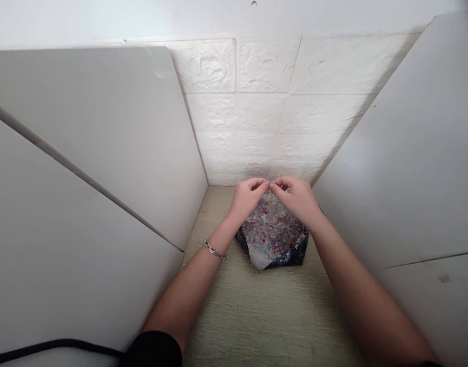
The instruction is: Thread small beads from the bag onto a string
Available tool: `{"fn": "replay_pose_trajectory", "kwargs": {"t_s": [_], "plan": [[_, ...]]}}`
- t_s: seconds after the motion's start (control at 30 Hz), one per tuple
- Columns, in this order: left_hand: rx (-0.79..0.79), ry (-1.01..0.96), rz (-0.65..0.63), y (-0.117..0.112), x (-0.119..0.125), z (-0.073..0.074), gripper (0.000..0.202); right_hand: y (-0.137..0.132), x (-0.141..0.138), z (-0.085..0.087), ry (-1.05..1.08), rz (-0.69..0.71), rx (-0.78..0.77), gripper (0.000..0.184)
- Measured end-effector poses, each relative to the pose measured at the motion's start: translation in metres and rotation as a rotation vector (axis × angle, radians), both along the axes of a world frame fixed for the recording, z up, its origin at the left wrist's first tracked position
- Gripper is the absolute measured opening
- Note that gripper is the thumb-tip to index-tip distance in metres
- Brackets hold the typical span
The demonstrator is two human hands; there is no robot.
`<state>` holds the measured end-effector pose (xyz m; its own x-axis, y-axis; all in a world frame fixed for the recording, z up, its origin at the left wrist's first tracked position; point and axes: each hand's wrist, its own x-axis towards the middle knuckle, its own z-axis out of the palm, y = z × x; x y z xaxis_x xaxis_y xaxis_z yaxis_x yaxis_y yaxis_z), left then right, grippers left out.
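Observation:
A soft-looking container (305, 255) with dark blue patterned sides lies in front of me. Many small pink, white, red and clear beads (274, 229) fill it, and its near left corner shows a pale lining. Over its far edge, my left hand (250, 198) is closed in a pinch of thumb and fingers. My right hand (295, 198) pinches too, its fingertips meeting or nearly meeting those of the left. What the fingertips hold, if anything, is too small to make out. A silver chain bracelet (214, 251) circles my left wrist.
A pale wood-grain tabletop (245, 316) lies under the container. Tall white panels rise on the left (115, 127) and right (417, 168). Behind stands a white brick-patterned wall (234, 112). A black cable (61, 344) runs across the lower left.

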<state>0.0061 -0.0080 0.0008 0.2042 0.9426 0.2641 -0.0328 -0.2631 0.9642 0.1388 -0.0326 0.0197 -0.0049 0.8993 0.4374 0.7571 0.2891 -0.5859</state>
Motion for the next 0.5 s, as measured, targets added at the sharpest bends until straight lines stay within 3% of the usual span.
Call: {"fn": "replay_pose_trajectory", "kwargs": {"t_s": [0.2,0.4,0.5], "plan": [[0.027,0.057,-0.003,-0.0014,-0.0009,0.0025,0.019,0.0002,-0.0003,-0.0015,0.063,0.002,-0.002,0.014],[-0.007,0.004,-0.06,0.0013,-0.0023,0.0028,0.019,0.0033,0.0016,-0.0082,-0.133,0.09,0.288,0.013],[-0.037,-0.011,-0.081,0.0029,-0.0021,0.0022,0.019,0.0027,0.0014,-0.0095,-0.21,0.064,0.312,0.015]]}}
